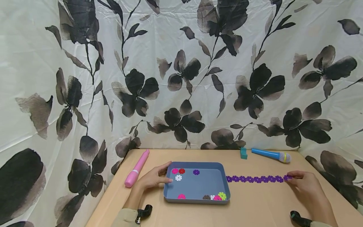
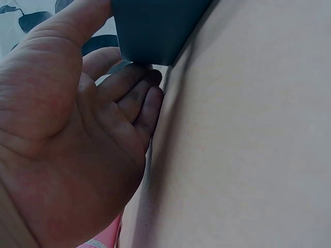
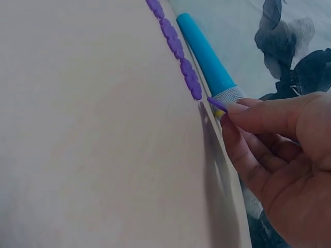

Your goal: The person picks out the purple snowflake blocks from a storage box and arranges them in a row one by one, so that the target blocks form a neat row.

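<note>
My left hand (image 1: 152, 177) grips the left side of a grey-blue tray (image 1: 195, 186), thumb over the rim. In the left wrist view its other fingers (image 2: 132, 93) lie by the tray's outer wall. Between thumb and forefinger, my right hand (image 1: 307, 186) pinches a flat purple flower-shaped piece (image 3: 216, 104), tilted up at the right end of a row of purple flower pieces (image 1: 257, 179). The right wrist view shows a small gap between piece and row. Inside the tray lie a purple flower (image 1: 196, 172), a white one (image 1: 178, 177) and several other coloured ones.
A pink microphone-shaped stick (image 1: 137, 168) lies left of the tray. At the back right are a blue toy microphone (image 1: 270, 155) and a small teal block (image 1: 243, 153). A flower-patterned cloth (image 1: 175, 104) hangs behind the wooden table (image 1: 249, 208).
</note>
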